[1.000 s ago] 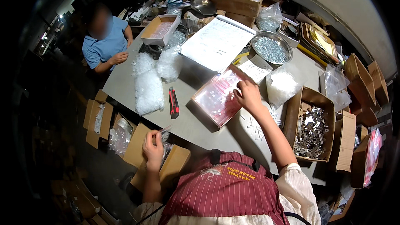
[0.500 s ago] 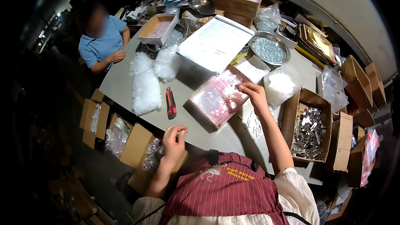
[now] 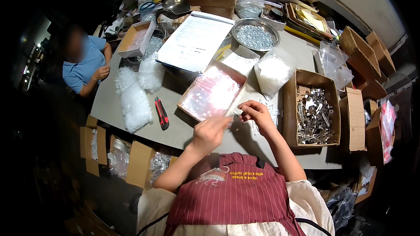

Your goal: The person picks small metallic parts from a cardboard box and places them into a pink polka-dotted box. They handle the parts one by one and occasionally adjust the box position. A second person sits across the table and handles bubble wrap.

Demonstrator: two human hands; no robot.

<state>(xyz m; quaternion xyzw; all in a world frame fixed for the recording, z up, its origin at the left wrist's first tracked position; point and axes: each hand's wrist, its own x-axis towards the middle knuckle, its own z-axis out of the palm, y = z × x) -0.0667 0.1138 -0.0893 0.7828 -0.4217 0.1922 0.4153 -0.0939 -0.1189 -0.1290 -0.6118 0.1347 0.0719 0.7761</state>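
Observation:
My left hand (image 3: 206,136) is just over the table's near edge, fingers curled and partly blurred. What it pinches, if anything, I cannot make out. Close by on the right, my right hand (image 3: 258,116) pinches a small pale piece at its fingertips, too small to name. Beyond both hands is a shallow cardboard box (image 3: 232,73) of clear plastic bags (image 3: 208,94) with pink-red edging and small round pieces showing in them. Slim whitish pieces (image 3: 272,108) are scattered on the table beside my right hand.
A carton (image 3: 289,118) of metal parts (image 3: 316,120) stands right. Beyond the hands are a bag of white pieces (image 3: 274,72), a round pan of small metal parts (image 3: 255,37) and paper sheets (image 3: 194,41). Left lie a red-black utility knife (image 3: 161,114) and filled bags (image 3: 133,100). A person (image 3: 85,65) is far left.
My right hand has come from over the bag box toward me. My left hand has moved right to meet it. The whole view has shifted, so the table's things sit farther left.

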